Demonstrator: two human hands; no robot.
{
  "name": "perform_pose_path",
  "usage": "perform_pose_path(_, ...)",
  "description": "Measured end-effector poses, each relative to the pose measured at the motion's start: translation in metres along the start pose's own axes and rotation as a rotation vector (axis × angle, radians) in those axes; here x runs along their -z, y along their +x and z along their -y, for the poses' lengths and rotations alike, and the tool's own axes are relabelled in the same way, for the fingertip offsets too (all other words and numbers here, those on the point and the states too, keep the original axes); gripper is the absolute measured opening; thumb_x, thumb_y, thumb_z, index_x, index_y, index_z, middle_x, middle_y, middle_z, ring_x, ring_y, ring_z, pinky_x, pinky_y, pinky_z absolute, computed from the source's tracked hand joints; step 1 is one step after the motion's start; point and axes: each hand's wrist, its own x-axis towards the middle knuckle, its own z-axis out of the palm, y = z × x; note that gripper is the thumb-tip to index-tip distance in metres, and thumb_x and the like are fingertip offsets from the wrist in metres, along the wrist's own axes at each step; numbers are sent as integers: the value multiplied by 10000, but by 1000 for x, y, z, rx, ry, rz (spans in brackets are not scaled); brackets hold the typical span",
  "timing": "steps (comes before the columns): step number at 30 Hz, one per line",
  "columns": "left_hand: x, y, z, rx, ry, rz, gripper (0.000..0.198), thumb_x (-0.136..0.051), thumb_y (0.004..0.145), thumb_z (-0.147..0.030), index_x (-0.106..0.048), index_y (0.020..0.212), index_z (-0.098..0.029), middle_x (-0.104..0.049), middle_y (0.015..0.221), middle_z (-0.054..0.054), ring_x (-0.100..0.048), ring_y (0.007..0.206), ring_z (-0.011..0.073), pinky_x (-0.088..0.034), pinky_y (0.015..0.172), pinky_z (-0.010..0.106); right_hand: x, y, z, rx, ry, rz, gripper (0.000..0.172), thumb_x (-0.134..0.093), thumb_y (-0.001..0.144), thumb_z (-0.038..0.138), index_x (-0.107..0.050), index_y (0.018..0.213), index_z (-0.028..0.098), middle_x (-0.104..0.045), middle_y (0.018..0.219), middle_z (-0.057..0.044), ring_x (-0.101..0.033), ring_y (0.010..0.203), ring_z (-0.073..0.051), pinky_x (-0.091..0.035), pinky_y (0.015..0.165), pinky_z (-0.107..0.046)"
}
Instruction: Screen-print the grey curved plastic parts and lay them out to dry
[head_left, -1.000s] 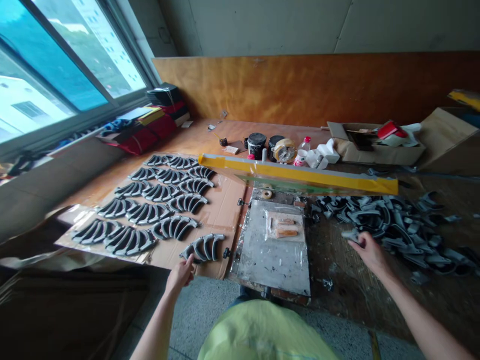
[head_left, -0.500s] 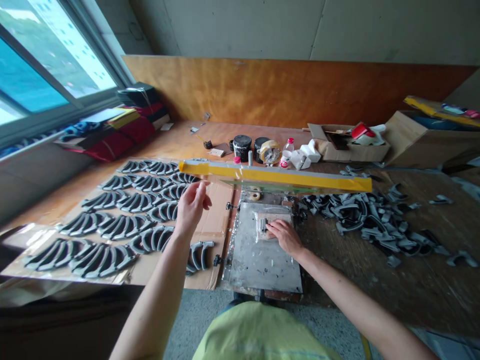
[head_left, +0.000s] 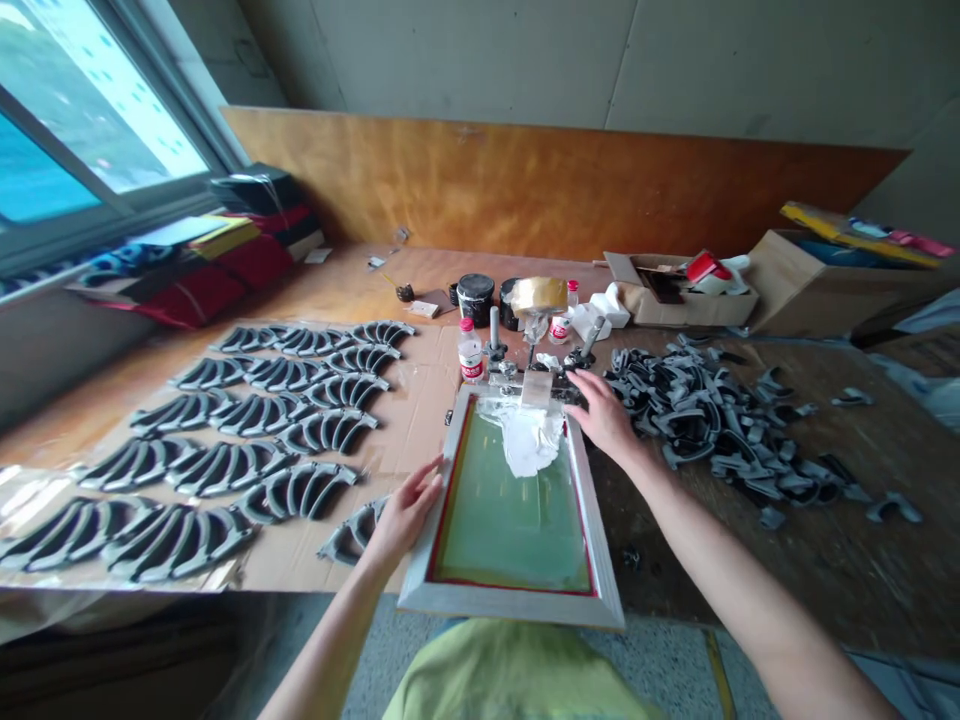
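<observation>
A screen-printing frame (head_left: 592, 520) with a green mesh lies flat in front of me on the wooden table (head_left: 750, 560). White ink (head_left: 529, 445) is smeared at its far end. My left hand (head_left: 409, 510) rests on the frame's left rail, fingers loosely curled against it. My right hand (head_left: 609, 415) touches the frame's far right corner, near the hinge clamps (head_left: 525, 365). Rows of grey curved plastic parts (head_left: 247, 440) lie on cardboard to my left.
A loose heap of grey parts (head_left: 705, 410) lies to the right. Behind the frame stand a small bottle (head_left: 470, 352), black ink tubs (head_left: 475, 297) and a tape roll (head_left: 538, 293). Cardboard boxes (head_left: 817, 280) sit at the back right; a window (head_left: 82, 130) is on the left.
The frame has swung down from raised to flat over the metal plate. My left hand went from the raised frame's edge to its left rail. My right hand left the plate for the far right corner.
</observation>
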Motion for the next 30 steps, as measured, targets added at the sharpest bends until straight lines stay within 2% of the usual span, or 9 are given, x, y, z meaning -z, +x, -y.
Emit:
perform_pose_path(3,-11,13,42,18,49,-52,886,-619,745,-656,-422,1472,-191,-702,726,-6,-637,646,179,-480,583,258,-23,26,29,73,-65,158,605,-716,772,148,-538,1350,171,-546,1348,-151,-509,1256,-289,-455,1040,-427)
perform_pose_path(8,-15,29,72,10,92,-41,766,-550,808,-636,-465,1431,-200,-693,745,1,-644,685,184,-485,620,265,-45,28,46,2,-181,459,193,-651,818,164,-661,1010,168,-700,945,-87,-637,901,-237,-484,768,-315)
perform_pose_path(10,-14,30,75,25,98,-31,720,-538,818,-636,-501,1394,-206,-701,763,10,-657,718,195,-492,639,273,-45,11,47,49,-191,457,111,-609,832,137,-666,921,170,-703,908,-81,-630,869,-223,-461,731,-294)
perform_pose_path(14,-13,28,75,44,91,-42,693,-546,805,-642,-542,1352,-217,-704,748,9,-665,711,204,-497,639,283,-32,-31,48,302,-125,469,251,-489,834,10,-673,865,179,-695,873,-58,-607,876,-186,-435,712,-261)
perform_pose_path(17,-14,28,75,40,85,-49,692,-554,794,-646,-557,1335,-214,-706,745,10,-668,705,205,-499,636,286,-16,-41,46,406,-66,520,280,-493,813,-14,-676,875,188,-691,866,-41,-598,867,-170,-424,698,-246)
perform_pose_path(20,-16,27,73,36,79,-64,679,-554,791,-650,-577,1301,-202,-711,756,18,-673,709,206,-500,633,284,-11,-29,46,400,-45,560,215,-562,787,17,-665,807,205,-676,808,-16,-592,794,-161,-410,653,-242)
perform_pose_path(22,-16,26,71,41,75,-82,675,-564,779,-655,-599,1267,-190,-719,767,27,-677,708,208,-502,627,282,-17,-25,48,356,-57,500,184,-585,790,43,-665,797,207,-673,803,-18,-588,787,-168,-417,653,-251)
perform_pose_path(26,-16,24,66,60,48,-103,689,-597,741,-665,-620,1239,-189,-736,783,36,-681,695,209,-502,607,275,-35,-53,51,369,-52,280,285,-490,837,8,-686,952,179,-694,949,-78,-588,918,-198,-473,772,-296)
perform_pose_path(30,-16,22,63,59,29,-85,677,-596,747,-666,-610,1238,-199,-746,809,39,-684,699,202,-504,599,267,-33,-68,45,405,53,296,275,-499,869,39,-681,1011,189,-697,957,-66,-606,918,-191,-500,796,-304)
